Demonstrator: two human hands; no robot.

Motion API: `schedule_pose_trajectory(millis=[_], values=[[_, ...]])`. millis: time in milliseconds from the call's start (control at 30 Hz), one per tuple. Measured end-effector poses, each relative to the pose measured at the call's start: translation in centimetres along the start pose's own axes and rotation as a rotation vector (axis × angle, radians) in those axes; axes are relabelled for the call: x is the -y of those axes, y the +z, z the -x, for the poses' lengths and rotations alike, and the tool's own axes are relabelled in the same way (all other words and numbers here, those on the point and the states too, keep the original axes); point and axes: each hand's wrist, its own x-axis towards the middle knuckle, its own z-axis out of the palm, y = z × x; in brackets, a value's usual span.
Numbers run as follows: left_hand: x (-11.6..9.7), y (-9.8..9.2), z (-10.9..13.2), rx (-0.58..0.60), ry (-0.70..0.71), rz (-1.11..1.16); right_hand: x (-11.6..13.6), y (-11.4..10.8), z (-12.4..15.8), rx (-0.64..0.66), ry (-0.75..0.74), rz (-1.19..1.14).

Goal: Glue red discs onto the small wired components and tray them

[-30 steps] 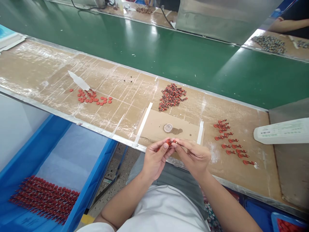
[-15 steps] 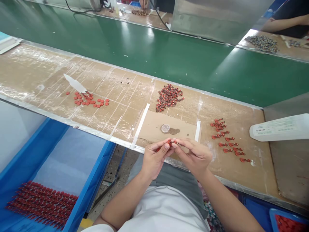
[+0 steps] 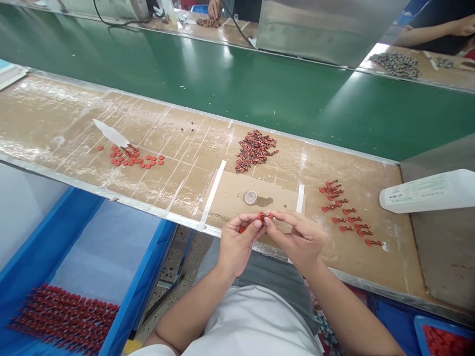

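Both hands meet at the front edge of the bench, pinching one small red figurine on a round base (image 3: 262, 216) between them. My left hand (image 3: 238, 240) is closed on its base end, and another bit of red shows among those fingers. My right hand (image 3: 300, 237) is closed on the other end. Just beyond lies a cardboard sheet (image 3: 230, 198) bearing a small round clear dish (image 3: 250, 198) beside a wet patch. Behind it is a pile of red and dark figurine pieces (image 3: 256, 150). Several figurines on bases (image 3: 349, 211) lie to the right.
Loose red discs (image 3: 137, 159) lie at left by a white pointed strip (image 3: 111, 132). A white bottle (image 3: 426, 190) lies at right. A blue bin (image 3: 148, 267) at lower left holds rows of red figurines (image 3: 67, 316). Beyond the green belt (image 3: 260, 84), other people's hands work.
The view has shifted slightly, so the bench things sit a little further left. My hands stay together on the figurine, which shows a bit more between my fingers.
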Motion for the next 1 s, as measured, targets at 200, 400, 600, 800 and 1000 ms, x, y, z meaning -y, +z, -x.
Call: schedule_pose_trajectory(millis=[200, 400, 600, 800, 1000], values=[[0.4, 0.1, 0.2, -0.016, 0.061, -0.05, 0.0, 0.1, 0.2, -0.018, 0.059, -0.011], [0.9, -0.1, 0.2, -0.045, 0.117, -0.073, 0.0, 0.5, 0.5, -0.039, 0.184, -0.094], [1.0, -0.1, 0.2, -0.048, 0.143, -0.087, -0.2, 0.9, 1.1, -0.068, 0.26, -0.183], [0.8, -0.2, 0.2, -0.02, 0.173, -0.111, -0.1, 0.8, 1.0, -0.063, 0.258, -0.174], [0.6, -0.1, 0.2, -0.007, 0.198, -0.173, -0.2, 0.7, 1.3, -0.06, 0.303, -0.176]])
